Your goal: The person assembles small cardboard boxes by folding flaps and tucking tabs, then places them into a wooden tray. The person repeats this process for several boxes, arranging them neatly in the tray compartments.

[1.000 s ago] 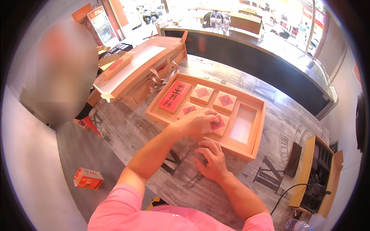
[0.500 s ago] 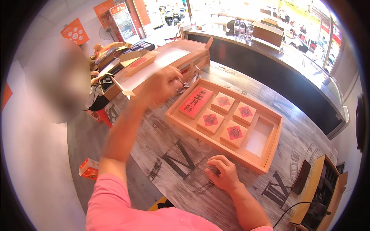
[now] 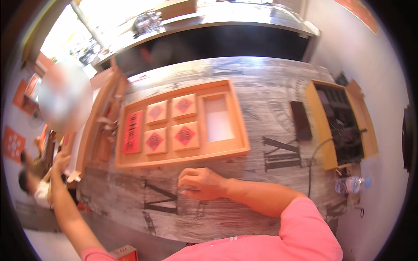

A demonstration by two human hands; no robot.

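The tray [image 3: 183, 159] holds five boxes [image 3: 186, 135], right recess [image 3: 219, 119] unfilled; the right hand [image 3: 200, 183] rests empty, half-curled before it, left hand [image 3: 61, 162] leftward, grip unclear.

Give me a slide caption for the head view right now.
Right hand by a tan tray bearing four square boxes and one red rectangular box; left hand beside an open carton.

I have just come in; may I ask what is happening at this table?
A person's left hand is out beside the large open box; I cannot tell whether it touches anything. The right hand, fingers loosely curled, is just on the near side of the shallow tan tray. In this tray lie four small square boxes and a long red one.
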